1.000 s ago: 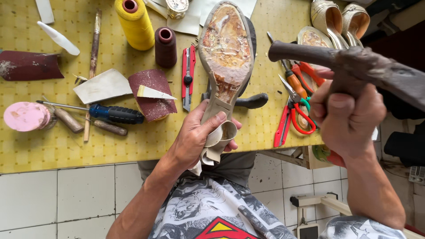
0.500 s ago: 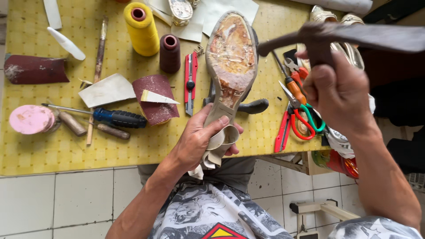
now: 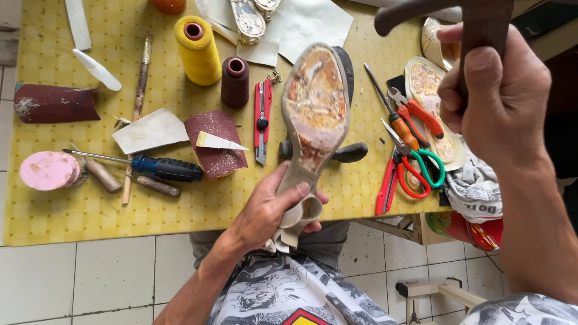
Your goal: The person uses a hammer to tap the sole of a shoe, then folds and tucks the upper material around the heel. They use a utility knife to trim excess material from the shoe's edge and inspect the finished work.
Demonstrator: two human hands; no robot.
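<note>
Currently left hand (image 3: 268, 210) fingers wrapped tight round the heel end of the shoe (image 3: 313, 114), sole up, toe pointing 12 o'clock over the yellow table (image 3: 180, 216). Right hand (image 3: 500, 102) at 2 o'clock, fist closed on the hammer (image 3: 445, 9) handle, well apart from the sole. Scissors (image 3: 415, 171) at shoe's 3 o'clock, utility knife (image 3: 261, 120) at 9. White tiled floor (image 3: 90, 277) below.

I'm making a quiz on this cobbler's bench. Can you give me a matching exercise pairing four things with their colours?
Things:
1. large thread cone
2. small thread spool
3. box cutter
4. screwdriver handle

Colours:
A. blue and black
B. yellow
C. red
D. maroon

Pairs: 1-B, 2-D, 3-C, 4-A
</note>
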